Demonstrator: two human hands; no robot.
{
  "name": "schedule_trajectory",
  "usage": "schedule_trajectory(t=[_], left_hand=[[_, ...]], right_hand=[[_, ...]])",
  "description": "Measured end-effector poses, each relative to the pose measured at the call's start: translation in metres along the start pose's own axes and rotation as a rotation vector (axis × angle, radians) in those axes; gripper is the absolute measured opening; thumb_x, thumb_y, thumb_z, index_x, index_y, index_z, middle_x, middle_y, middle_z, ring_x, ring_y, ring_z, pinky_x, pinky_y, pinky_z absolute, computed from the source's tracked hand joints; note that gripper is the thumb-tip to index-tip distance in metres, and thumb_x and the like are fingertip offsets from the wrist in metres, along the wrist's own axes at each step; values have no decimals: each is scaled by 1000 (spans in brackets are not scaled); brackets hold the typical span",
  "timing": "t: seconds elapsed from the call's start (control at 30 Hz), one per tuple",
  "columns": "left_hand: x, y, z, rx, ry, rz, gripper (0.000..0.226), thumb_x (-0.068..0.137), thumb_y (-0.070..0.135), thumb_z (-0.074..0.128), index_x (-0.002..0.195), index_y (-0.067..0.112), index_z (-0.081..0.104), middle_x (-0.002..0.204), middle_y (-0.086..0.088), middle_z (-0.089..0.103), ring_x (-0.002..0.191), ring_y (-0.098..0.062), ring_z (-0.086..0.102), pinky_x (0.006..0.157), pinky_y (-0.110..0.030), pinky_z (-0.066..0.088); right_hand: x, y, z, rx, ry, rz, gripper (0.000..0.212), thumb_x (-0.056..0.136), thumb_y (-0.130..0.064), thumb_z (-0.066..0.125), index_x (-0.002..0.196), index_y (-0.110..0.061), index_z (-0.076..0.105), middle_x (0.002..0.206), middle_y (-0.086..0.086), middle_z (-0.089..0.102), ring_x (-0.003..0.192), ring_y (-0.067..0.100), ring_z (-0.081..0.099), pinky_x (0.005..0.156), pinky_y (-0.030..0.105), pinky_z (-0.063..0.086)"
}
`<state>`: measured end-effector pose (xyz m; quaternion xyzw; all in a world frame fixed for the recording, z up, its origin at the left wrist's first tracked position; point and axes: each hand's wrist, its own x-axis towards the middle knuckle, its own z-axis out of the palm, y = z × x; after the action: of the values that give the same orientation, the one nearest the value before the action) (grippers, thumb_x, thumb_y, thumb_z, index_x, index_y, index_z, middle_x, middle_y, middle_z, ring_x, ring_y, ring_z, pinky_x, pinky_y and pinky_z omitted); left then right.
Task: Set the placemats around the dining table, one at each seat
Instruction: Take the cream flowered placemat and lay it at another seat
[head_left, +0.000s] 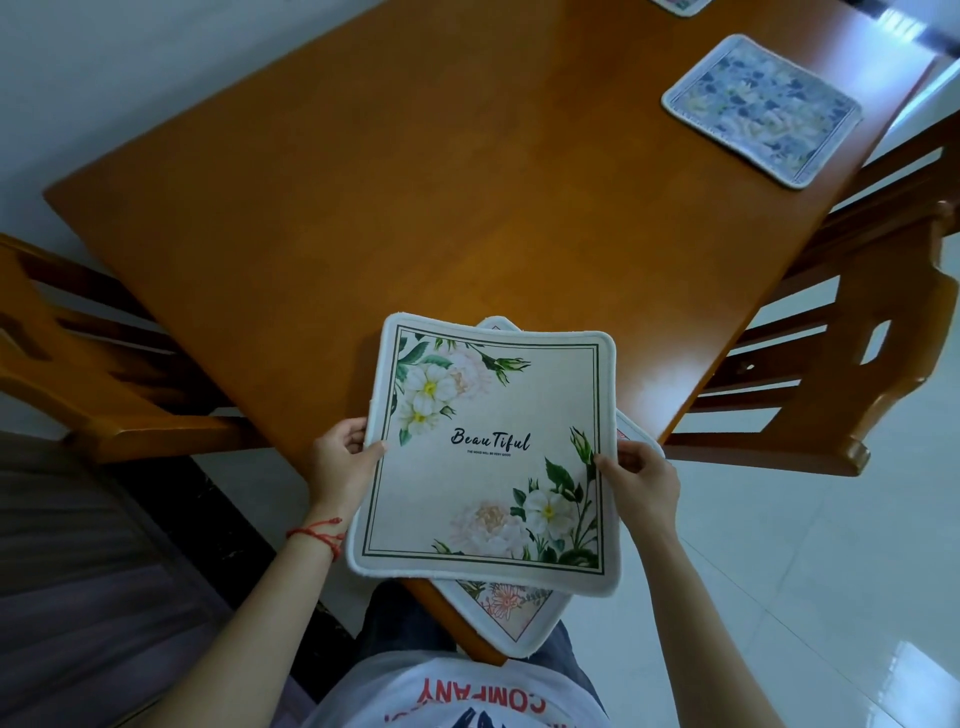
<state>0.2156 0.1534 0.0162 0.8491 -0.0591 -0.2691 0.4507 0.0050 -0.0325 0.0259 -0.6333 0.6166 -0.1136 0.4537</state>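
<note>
A cream placemat (488, 457) with white flowers and the word "Beautiful" is held flat over the near corner of the orange wooden table (395, 197). My left hand (343, 462) grips its left edge and my right hand (639, 480) grips its right edge. Under it lies a second placemat (506, 608) with a pink floral print, turned diagonally and hanging over the table corner. A blue floral placemat (761, 109) lies flat at the far right side of the table. The edge of another placemat (680, 5) shows at the top.
A wooden chair (852, 364) stands at the table's right side and another wooden chair (88, 364) at the left. The floor (805, 571) to the right is glossy white tile. A dark striped surface (78, 571) sits at the lower left.
</note>
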Motion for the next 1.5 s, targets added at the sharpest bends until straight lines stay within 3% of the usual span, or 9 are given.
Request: schedule_trajectory(t=[0.27, 0.4, 0.57, 0.77, 0.93, 1.1, 1.2, 1.4, 1.5], left_hand=[[-26, -21, -24, -83, 207, -38, 28, 76, -2, 65, 103, 5, 64, 90, -7, 66, 78, -20, 63, 67, -23, 48], [-53, -35, -37, -154, 331, -73, 30, 75, -5, 64, 103, 2, 65, 89, -5, 65, 79, -23, 63, 75, -31, 49], [-90, -61, -51, -240, 489, -121, 30, 73, -10, 63, 101, 0, 65, 91, -11, 67, 77, -22, 62, 67, -29, 52], [-139, -84, -67, -303, 656, -197, 31, 74, -14, 60, 103, -5, 63, 94, -13, 64, 67, -18, 58, 50, -4, 45], [-169, -101, -87, -355, 768, -237, 29, 74, -13, 61, 103, -6, 62, 93, -11, 63, 66, -17, 56, 50, -8, 45], [-187, -114, -119, -429, 844, -248, 31, 73, -11, 62, 103, -3, 63, 92, -12, 64, 77, -21, 57, 52, -7, 46], [-189, -120, -141, -457, 870, -246, 32, 72, -12, 63, 103, -6, 62, 95, -14, 65, 79, -22, 58, 60, -19, 50], [-186, -126, -191, -459, 852, -210, 31, 72, -9, 63, 103, -3, 65, 95, -18, 68, 78, -24, 61, 75, -32, 51], [-183, -123, -216, -448, 837, -172, 28, 72, -9, 64, 100, -2, 66, 89, -15, 67, 70, -20, 62, 73, -31, 51]], right_hand=[[-1, -19, 1, 7, -131, -135, 14, 78, -9, 67, 92, -9, 63, 78, 1, 64, 65, 1, 57, 44, 1, 40], [-6, -32, 6, -59, -258, -250, 14, 81, -11, 65, 93, -15, 62, 81, -1, 64, 65, -2, 57, 47, 6, 42], [-12, -41, 17, -91, -440, -364, 9, 80, -10, 66, 86, -15, 62, 77, -3, 64, 68, 6, 62, 47, 12, 48], [-34, -51, 40, -135, -611, -468, 16, 80, -8, 65, 75, -21, 57, 72, -2, 63, 66, 11, 63, 50, 16, 51], [-56, -61, 59, -153, -716, -531, 14, 78, -9, 67, 76, -21, 60, 75, 2, 67, 68, 16, 66, 61, 26, 55], [-86, -81, 79, -139, -792, -606, 13, 79, -8, 66, 76, -20, 60, 74, 0, 67, 65, 10, 66, 52, 14, 53], [-105, -94, 92, -118, -815, -639, 14, 79, -6, 66, 76, -19, 61, 72, -4, 66, 56, 0, 63, 50, 12, 51], [-134, -112, 122, -73, -802, -606, 12, 77, -9, 69, 84, -17, 62, 81, 6, 68, 75, 21, 67, 66, 31, 57], [-147, -122, 132, -29, -799, -597, 12, 77, -9, 69, 87, -14, 63, 80, 4, 68, 69, 14, 67, 60, 25, 56]])
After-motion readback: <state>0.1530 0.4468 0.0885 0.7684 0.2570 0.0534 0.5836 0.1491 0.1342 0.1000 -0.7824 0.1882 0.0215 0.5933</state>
